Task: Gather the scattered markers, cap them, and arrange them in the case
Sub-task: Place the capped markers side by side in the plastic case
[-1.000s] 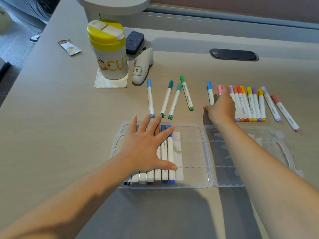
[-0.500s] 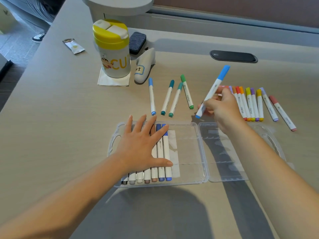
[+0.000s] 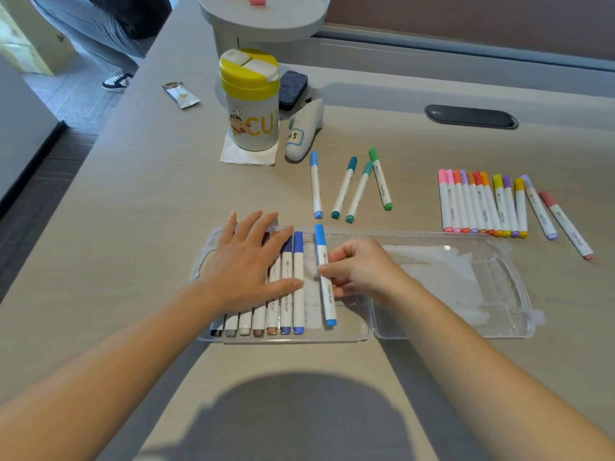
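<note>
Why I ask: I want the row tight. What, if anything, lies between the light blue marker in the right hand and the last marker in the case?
Nothing visible: only bare case floor separates the light blue marker, pinched by the right hand, from the dark blue marker.

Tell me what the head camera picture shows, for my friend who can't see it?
The right hand pinches a light blue capped marker over the clear plastic case, beside a row of markers pressed flat by the left hand. More coloured markers lie on the beige table beyond.
</note>
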Demonstrator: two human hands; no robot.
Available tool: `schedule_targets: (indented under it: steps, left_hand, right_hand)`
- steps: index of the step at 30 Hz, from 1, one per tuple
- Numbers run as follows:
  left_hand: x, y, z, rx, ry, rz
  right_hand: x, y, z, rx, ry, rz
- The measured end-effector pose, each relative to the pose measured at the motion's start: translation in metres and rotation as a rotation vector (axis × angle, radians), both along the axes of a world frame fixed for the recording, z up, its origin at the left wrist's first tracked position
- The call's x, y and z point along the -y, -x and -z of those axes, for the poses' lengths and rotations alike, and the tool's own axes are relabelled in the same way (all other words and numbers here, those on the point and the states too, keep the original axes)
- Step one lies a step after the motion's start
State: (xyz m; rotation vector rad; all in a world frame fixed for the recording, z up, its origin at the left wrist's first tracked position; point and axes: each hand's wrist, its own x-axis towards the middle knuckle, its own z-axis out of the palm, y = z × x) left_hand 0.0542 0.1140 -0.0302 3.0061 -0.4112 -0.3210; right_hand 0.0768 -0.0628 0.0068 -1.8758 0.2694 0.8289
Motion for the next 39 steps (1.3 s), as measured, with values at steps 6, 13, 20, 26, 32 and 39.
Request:
schedule_targets:
  steps: [6,13,20,26,32,39]
  left_hand:
    - [-0.008,0.004,-0.002,0.019,0.029,-0.104]
    - [-0.008,0.004,-0.004,-0.003,0.103,-0.135]
    - [-0.007,0.004,-0.008,-0.032,0.123,-0.107]
    - [0.011,0.003,-0.004,-0.087,0.064,-0.017]
    - [0.015,0.003,-0.002,-0.059,-0.007,-0.009]
    - [0.011,-0.001,0.004,-0.036,-0.003,0.004]
  right_hand:
    - [-0.015,0.006,0.004,0.123,0.169,-0.095]
    - [-0.017,0.008,0.005,0.134,0.145,-0.114]
    - [-0.011,-0.001,-0.004,0.129,0.21,-0.173]
    - [-0.004,-0.043,-0.003,0.567,0.252,0.06]
    - [-0.022,-0.075,0.016,0.748,0.449,-0.253]
    - [-0.023,-0.089,0.023,0.702,0.783,-0.255]
